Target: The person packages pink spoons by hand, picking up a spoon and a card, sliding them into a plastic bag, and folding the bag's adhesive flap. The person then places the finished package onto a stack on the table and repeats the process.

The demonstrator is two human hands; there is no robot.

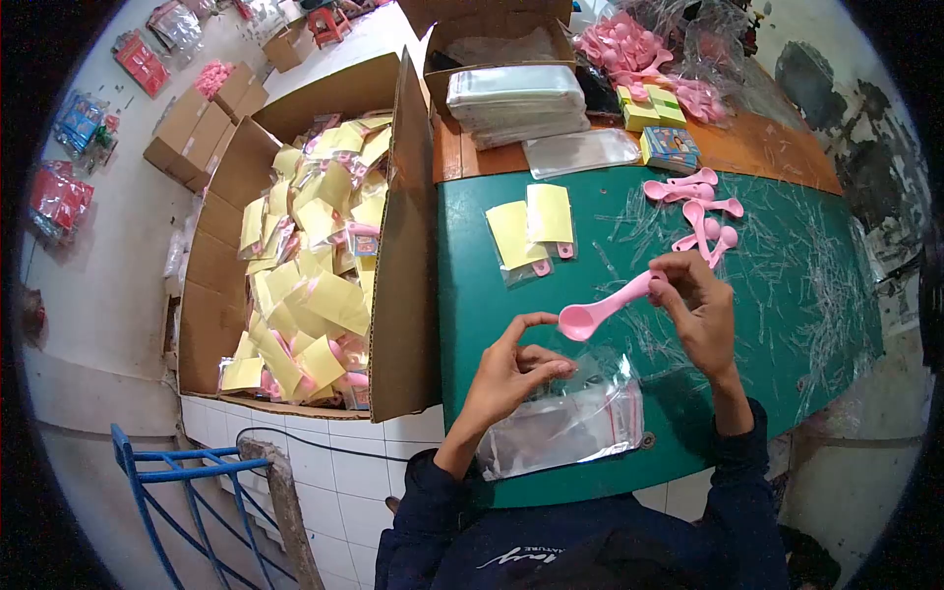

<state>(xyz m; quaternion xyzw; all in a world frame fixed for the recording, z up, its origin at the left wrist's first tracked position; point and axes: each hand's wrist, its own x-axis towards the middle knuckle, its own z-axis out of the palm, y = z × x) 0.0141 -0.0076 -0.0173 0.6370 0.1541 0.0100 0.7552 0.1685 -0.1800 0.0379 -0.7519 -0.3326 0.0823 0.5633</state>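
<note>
My right hand (700, 313) grips a pink plastic spoon (600, 308) by its handle, bowl pointing left, above the green table (787, 324). My left hand (511, 369) hovers just left of and below the spoon's bowl, thumb and forefinger curled apart, holding nothing that I can see. Under my left hand lies a stack of clear zip bags (575, 423) at the table's near edge. Two packed bags with yellow cards (531, 231) lie further back on the table. Several loose pink spoons (700, 202) rest beyond my right hand.
A large open cardboard box (398, 295) full of packed yellow-card bags (305, 265) stands left of the table. At the back are a stack of clear bags (516, 98), small yellow boxes (654, 113) and bagged pink spoons (639, 44). A blue metal frame (162, 482) stands lower left.
</note>
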